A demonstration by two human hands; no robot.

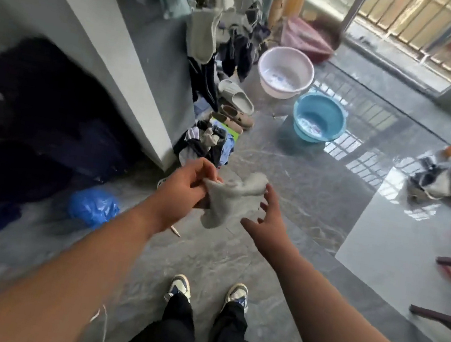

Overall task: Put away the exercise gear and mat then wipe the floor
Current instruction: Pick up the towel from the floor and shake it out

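Your sneakers (207, 291) stand on the grey marbled floor (303, 188), your trouser legs cut off by the bottom edge. Above them, your left hand (186, 187) pinches a limp, soft grey cloth (229, 197) at its upper corner; your right hand (268, 221), fingers spread, hovers just beside the cloth. Beyond the cloth lie a blurred clothes heap (207, 144), a round blue plastic basin (318, 117), then a pale pink basin (285, 73).

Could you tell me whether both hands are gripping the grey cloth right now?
No, only the left hand grips the grey cloth; the right hand is open beside it with fingers spread.
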